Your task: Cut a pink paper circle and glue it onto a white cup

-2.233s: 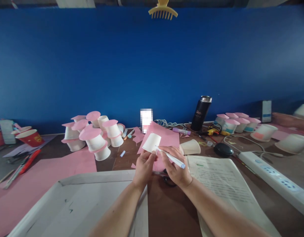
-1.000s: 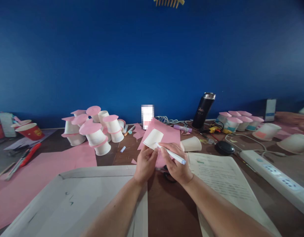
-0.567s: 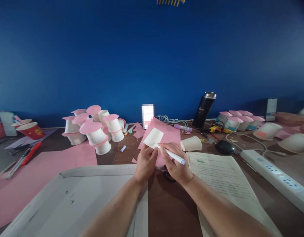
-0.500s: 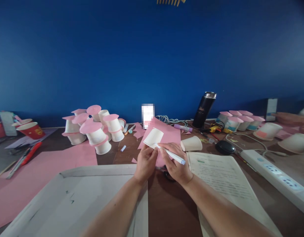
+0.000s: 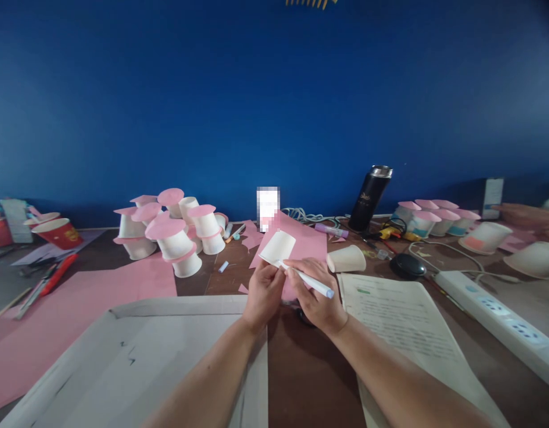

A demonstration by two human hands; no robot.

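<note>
A white paper cup [image 5: 281, 246] lies tilted in my left hand [image 5: 263, 295], whose fingers are closed around its near end. My right hand [image 5: 317, 295] grips a white marker [image 5: 312, 282] with a bluish end, its tip side meeting the cup near the rim. Under and behind the hands is a pink paper sheet [image 5: 307, 238]. Another white paper cup [image 5: 347, 259] lies on its side just right of my right hand. Dark scissors handles appear partly hidden beneath that hand. A small marker cap [image 5: 223, 267] lies to the left.
Stacked cups with pink discs [image 5: 167, 238] stand at left, beside a red cup [image 5: 60, 233]. A black flask [image 5: 370, 199], a mouse [image 5: 407, 266], a power strip [image 5: 492, 309] and printed paper [image 5: 399, 321] are at right. Another person's hand [image 5: 530, 215] shows at far right.
Almost nothing differs. The whole view has shifted very slightly; both hands keep their hold on the cup and marker.
</note>
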